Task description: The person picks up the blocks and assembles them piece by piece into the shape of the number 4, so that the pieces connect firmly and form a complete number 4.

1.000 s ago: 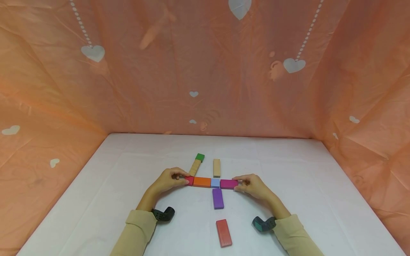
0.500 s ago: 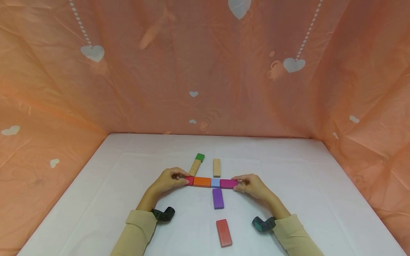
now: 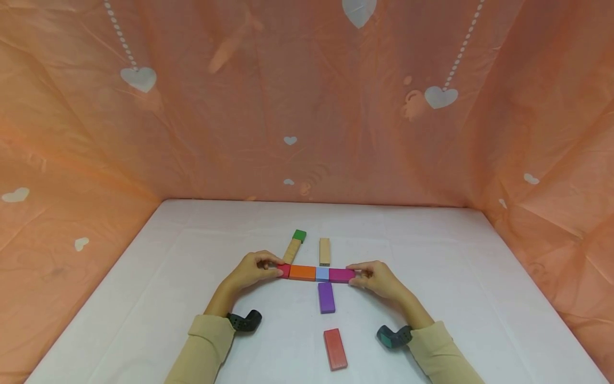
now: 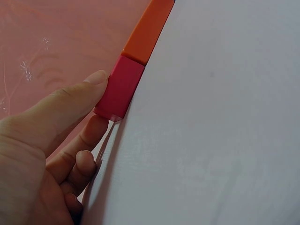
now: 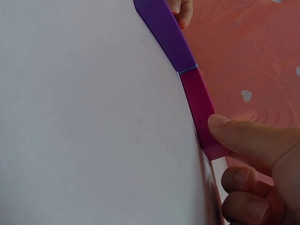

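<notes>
Creased orange sheeting (image 3: pixel 307 96) with pale hearts (image 3: pixel 139 80) behind a white tabletop (image 3: pixel 408 234).

High behind the fingers (image 3: pixel 274 259), the head view peers forward and down, both wrist views tight in, the left sharing its red block (image 4: pixel 122 86).

A white tabletop (image 3: pixel 412 229) with faint creases meets a wrinkled orange sheet (image 3: pixel 206 144) that hangs behind it and along both sides. High in the middle of the rear stretch is a large pale heart (image 3: pixel 359 12), cut by the head view's upper edge. To its left and right, a dotted line (image 3: pixel 120 34) and a matching dotted strand (image 3: pixel 463 42) each end in a silvery heart (image 3: pixel 138 79). Lower down, two small hearts (image 3: pixel 290 141) sit one above the other, near a peach-coloured print (image 3: pixel 305 189).
</notes>
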Demonstrator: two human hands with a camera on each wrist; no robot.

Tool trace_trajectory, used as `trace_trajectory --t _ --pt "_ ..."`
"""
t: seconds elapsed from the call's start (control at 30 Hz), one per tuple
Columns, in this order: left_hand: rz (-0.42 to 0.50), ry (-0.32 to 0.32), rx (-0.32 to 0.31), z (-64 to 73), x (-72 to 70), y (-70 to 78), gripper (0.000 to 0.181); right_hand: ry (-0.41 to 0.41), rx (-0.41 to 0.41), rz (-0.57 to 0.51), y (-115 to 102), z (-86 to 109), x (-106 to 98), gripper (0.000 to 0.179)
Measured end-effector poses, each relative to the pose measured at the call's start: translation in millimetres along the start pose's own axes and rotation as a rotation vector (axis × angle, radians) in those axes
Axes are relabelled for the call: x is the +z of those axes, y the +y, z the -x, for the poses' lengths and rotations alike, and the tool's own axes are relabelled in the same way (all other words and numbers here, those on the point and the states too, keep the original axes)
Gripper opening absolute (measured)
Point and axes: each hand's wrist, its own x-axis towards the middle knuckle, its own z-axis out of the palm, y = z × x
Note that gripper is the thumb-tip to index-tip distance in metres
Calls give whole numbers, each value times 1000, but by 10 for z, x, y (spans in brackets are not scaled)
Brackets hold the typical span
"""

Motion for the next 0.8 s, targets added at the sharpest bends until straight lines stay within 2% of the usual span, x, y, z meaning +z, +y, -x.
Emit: trace_trajectory --t 0.4,0.67,0.8 --pt "-5 3 1 -6 7 -13 25 -1 27 -3 3 -6 15 36" --pt "3 -4 -9 -8 8 -11 25 4 15 1 13 -4 13 36" --pt "18 7 19 5 8 -19 28 6 19 -2 11 -3 15 36"
